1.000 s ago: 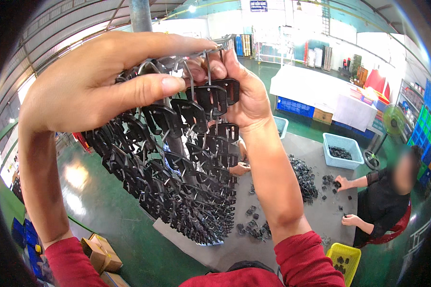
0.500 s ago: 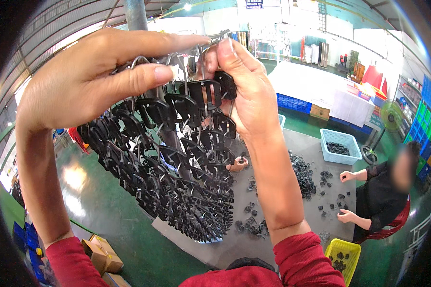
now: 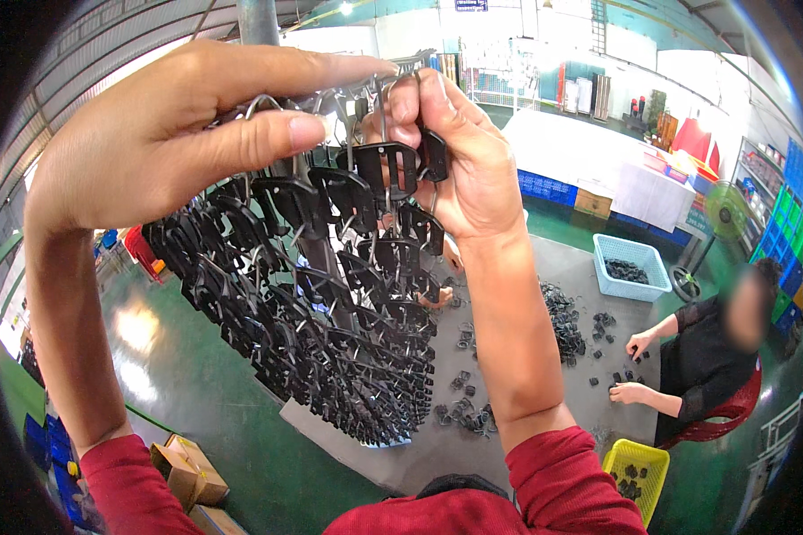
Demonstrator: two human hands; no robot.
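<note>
Head view: black clips (image 3: 308,214) hang bunched on wire hooks (image 3: 382,111). Hooking seems under way — the right hand (image 3: 473,169) pinches one hook, the left hand (image 3: 165,134) arches over, grip unclear; next likely calls for steady seating.

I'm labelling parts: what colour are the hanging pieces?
The hanging pieces are black, clearest in the head view.

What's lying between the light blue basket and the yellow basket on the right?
In the head view, the co-worker's hands, small black pieces and bare grey table lie between the light blue basket and yellow basket.
</note>
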